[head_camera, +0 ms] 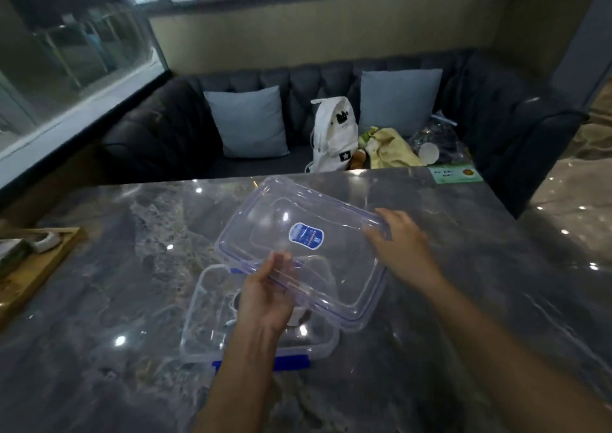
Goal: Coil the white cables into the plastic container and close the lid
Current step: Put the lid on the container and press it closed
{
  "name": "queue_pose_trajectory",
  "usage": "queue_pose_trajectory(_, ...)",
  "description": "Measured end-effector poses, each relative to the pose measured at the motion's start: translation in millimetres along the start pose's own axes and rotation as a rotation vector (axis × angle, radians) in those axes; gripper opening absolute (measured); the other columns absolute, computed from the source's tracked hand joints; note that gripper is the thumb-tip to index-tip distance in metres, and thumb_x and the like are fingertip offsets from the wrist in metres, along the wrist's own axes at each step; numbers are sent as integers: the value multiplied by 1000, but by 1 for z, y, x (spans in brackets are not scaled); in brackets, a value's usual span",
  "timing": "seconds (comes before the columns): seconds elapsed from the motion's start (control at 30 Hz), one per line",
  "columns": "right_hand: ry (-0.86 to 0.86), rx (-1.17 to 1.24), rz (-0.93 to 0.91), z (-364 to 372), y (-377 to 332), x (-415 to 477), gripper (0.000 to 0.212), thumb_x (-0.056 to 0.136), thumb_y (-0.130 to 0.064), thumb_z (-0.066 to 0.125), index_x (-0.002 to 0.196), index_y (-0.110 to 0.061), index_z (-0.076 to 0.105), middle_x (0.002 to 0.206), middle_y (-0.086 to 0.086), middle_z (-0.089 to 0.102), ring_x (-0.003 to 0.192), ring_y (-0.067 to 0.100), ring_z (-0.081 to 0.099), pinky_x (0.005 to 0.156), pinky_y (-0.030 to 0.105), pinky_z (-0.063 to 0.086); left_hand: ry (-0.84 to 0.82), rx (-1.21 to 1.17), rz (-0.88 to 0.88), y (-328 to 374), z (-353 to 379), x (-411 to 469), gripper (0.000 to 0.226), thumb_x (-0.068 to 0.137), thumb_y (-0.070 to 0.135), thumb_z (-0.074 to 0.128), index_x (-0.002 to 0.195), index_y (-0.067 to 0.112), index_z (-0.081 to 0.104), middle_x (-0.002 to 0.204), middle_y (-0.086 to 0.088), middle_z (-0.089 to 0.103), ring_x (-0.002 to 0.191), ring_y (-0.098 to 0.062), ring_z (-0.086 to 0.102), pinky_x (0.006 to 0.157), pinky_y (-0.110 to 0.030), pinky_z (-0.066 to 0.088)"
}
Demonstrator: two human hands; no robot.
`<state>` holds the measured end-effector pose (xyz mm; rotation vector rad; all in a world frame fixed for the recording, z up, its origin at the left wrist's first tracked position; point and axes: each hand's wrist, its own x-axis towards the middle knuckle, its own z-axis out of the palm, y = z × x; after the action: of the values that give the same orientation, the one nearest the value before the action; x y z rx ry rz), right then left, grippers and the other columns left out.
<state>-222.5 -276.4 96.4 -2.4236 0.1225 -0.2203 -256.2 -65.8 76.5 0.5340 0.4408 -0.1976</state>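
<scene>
A person holds a clear plastic lid [298, 234] in the air with both hands, tilted and hanging over the far right part of the open plastic container [205, 326] below it. The left hand [265, 296] grips the lid's near long edge, thumb up against the rim and fingers [281, 263] curled around it. The right hand [397, 243] is at the lid's right short edge, fingers spread lightly along the rim; whether they clasp it or only steady it I cannot tell. A blue oval label [306, 236] sits near the middle of the lid.

The container rests on the grey marble worktop [99, 300], close to the near edge, with a blue clip [291, 362] lying flat at its near side and another small blue clip just visible at its far side. Inside, a white cable [212, 287] curves along the left wall, the rest of it blurred behind the left wrist.

At the worktop's left edge lies a wooden tray [36, 273]. Beyond the worktop stands a dark tufted sofa [165, 127] with two pale blue cushions [250, 121], a white bag [334, 134], a yellowish cloth [390, 149] and a clear plastic bag [437, 141] on its seat.
</scene>
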Motion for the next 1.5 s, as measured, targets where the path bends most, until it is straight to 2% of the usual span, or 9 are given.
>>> queue_pose_trajectory(0.2,-73,716,225,57,-38,-19,37,82,-26,66,112,-30,44,104,-4,56,89,10,58,75,29,48,-77,-43,12,26,-36,-18,20,87,13,50,76,9,66,80,-6,71,81,-22,67,104,-52,33)
queue_pose_trajectory(0.3,-26,839,348,79,-42,-20,29,81,-20,67,99,-33,47,100,-1,59,86,17,60,79,41,54,-59,51,24,41,-55,-27,25,90,26,48,80,12,66,97,-10,66,95,-27,61,91,-52,42)
queue_pose_trajectory(0.43,-15,725,332,91,-41,-16,27,83,-19,63,108,-26,54,109,7,64,88,21,63,80,42,54,119,142,152,69,-88,-33,35,91,34,45,92,3,62,79,-12,69,78,-27,64,67,-38,53)
queue_pose_trajectory(0.57,-67,589,260,96,-40,-19,33,86,-24,59,118,-20,54,111,3,65,93,21,64,79,38,54,413,664,369,84,-111,-34,26,92,16,51,106,-5,56,77,-11,55,62,-19,52,50,-24,45)
queue_pose_trajectory(0.67,-82,549,236,104,-41,-23,30,87,-24,57,116,-24,56,107,1,67,95,22,65,81,40,55,530,1258,507,90,-124,-33,31,91,28,53,92,-2,61,74,-10,60,62,-17,52,55,-29,41)
queue_pose_trajectory(0.83,-107,632,326,111,-47,-27,25,84,-21,61,83,-46,61,84,-21,63,64,-8,64,45,9,46,650,1740,547,96,-132,-25,37,92,28,50,84,-6,63,92,-25,64,82,-35,59,71,-37,44)
queue_pose_trajectory(1.03,-131,566,314,113,-43,-37,31,87,-26,52,80,-55,61,75,-24,67,67,-13,62,46,4,44,591,1722,466,88,-140,-20,38,92,26,49,89,-9,62,101,-28,59,80,-32,55,74,-36,43)
queue_pose_trajectory(1.27,-167,527,331,123,-31,-36,13,90,-35,50,92,-42,61,93,-7,69,79,11,68,64,31,56,433,1633,326,99,-144,-11,42,92,42,45,102,3,57,100,-17,65,87,-30,62,76,-38,51)
queue_pose_trajectory(1.5,-177,383,324,127,-33,-32,32,91,-44,38,113,-30,56,105,2,67,93,21,65,87,46,53,345,1443,280,90,-145,-9,46,93,49,38,103,8,58,91,-11,68,69,-16,64,37,-17,43)
